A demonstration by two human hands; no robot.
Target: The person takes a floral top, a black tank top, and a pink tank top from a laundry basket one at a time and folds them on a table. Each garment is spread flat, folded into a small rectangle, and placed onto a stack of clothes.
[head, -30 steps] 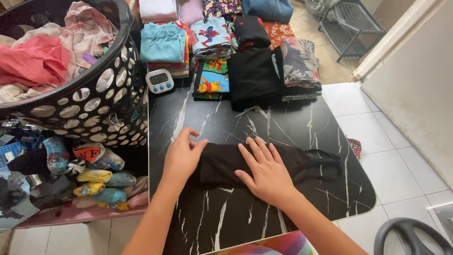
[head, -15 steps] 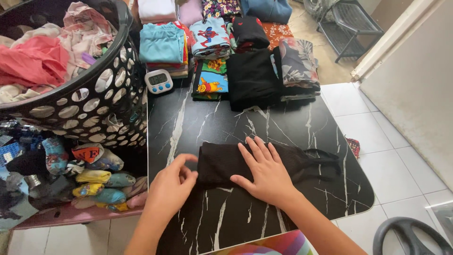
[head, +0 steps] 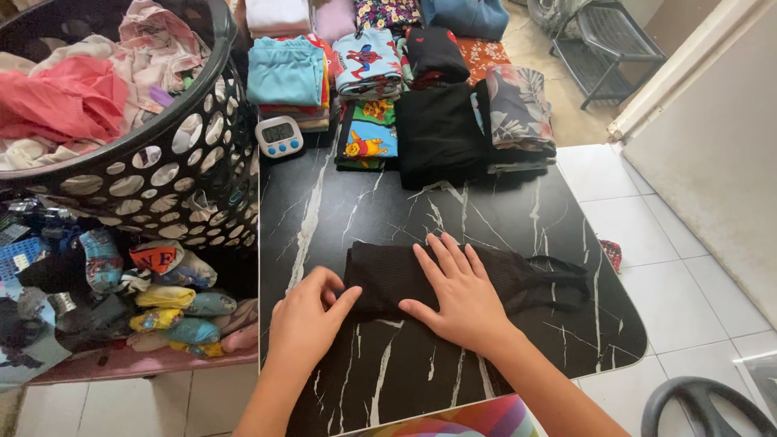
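A black ribbed garment (head: 388, 271) with thin straps lies folded lengthwise on the black marble-patterned table (head: 486, 214). My right hand (head: 461, 295) rests flat on its middle, fingers spread. My left hand (head: 312, 320) sits at the garment's left end, its fingertips touching the lower left corner of the cloth. The straps trail off to the right, near the table's rounded edge.
A black perforated laundry basket (head: 154, 174) full of unfolded clothes stands at the left. Several folded stacks (head: 283, 73) line the table's far side, with a small white digital timer (head: 279, 135) beside them. Rolled socks (head: 174, 303) lie below the basket. A dark metal rack (head: 603, 48) stands on the tiled floor.
My left hand lifted off the garment's left end, drew back toward me, then returned to its lower left corner. The right hand stayed pressed on the cloth.
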